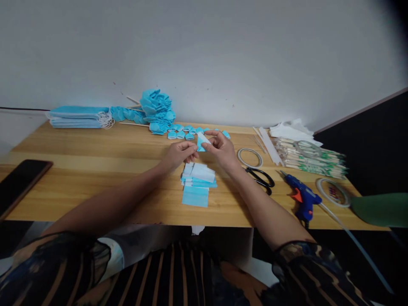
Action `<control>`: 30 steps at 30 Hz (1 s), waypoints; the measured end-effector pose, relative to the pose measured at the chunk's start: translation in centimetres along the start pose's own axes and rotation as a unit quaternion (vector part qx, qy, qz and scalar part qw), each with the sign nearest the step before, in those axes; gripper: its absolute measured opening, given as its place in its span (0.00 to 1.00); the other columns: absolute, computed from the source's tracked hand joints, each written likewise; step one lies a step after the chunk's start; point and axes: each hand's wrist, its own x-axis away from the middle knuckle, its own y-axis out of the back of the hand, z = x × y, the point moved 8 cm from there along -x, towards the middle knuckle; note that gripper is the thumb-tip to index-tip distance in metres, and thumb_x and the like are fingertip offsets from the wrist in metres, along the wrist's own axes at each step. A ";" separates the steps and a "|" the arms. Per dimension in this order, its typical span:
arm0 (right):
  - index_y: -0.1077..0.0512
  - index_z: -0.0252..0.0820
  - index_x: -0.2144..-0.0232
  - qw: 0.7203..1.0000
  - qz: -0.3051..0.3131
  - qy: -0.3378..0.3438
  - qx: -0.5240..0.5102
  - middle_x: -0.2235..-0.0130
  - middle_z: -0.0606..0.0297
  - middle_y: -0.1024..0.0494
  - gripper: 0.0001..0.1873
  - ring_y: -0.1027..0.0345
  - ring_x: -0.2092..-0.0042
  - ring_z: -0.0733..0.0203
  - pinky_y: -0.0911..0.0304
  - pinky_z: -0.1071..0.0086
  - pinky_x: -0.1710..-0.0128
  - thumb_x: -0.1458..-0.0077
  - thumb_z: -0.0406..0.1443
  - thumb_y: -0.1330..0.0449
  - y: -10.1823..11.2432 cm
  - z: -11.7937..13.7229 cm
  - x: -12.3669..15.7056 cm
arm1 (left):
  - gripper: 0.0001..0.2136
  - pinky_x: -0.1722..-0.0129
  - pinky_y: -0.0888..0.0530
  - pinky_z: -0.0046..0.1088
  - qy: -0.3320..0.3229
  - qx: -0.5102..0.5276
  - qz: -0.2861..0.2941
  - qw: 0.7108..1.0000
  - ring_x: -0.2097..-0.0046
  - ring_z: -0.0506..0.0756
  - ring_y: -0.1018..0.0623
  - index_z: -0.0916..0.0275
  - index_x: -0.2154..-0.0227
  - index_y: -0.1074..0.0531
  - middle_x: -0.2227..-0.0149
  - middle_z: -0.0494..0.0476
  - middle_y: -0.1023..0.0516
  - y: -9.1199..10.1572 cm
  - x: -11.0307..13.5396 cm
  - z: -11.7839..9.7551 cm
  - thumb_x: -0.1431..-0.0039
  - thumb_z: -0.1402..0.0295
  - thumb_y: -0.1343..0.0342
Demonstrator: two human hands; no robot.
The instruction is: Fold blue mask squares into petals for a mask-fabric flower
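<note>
A small blue-and-white piece of mask fabric [202,141], partly folded, is raised above the table between my two hands. My right hand [222,148] pinches it between thumb and fingers. At its lower left corner, the closed fingertips of my left hand [182,154] grip the fabric too. Just below lies a loose pile of cut blue and white fabric pieces [198,182]. Behind my hands, small folded blue petals [180,134] are laid out in rows, some hidden by my fingers.
Blue fabric flowers [156,106] on sticks and a mask stack [79,117] sit at the back left; a phone [24,180] is front left. To the right are tape rolls [250,157], scissors [263,178], a blue glue gun [302,195], and wrapped sticks [309,159].
</note>
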 end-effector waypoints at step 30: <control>0.25 0.43 0.71 0.999 -0.034 0.011 0.026 0.72 0.70 0.27 0.11 0.39 0.70 0.64 0.43 0.66 0.66 0.49 0.44 0.34 0.2 0.1 0.2 | 0.02 0.75 0.32 0.20 0.030 -0.013 -0.023 0.999 0.76 0.45 0.28 0.64 0.70 0.27 0.75 0.50 0.22 -0.4 0.2 -0.1 0.46 0.72 0.41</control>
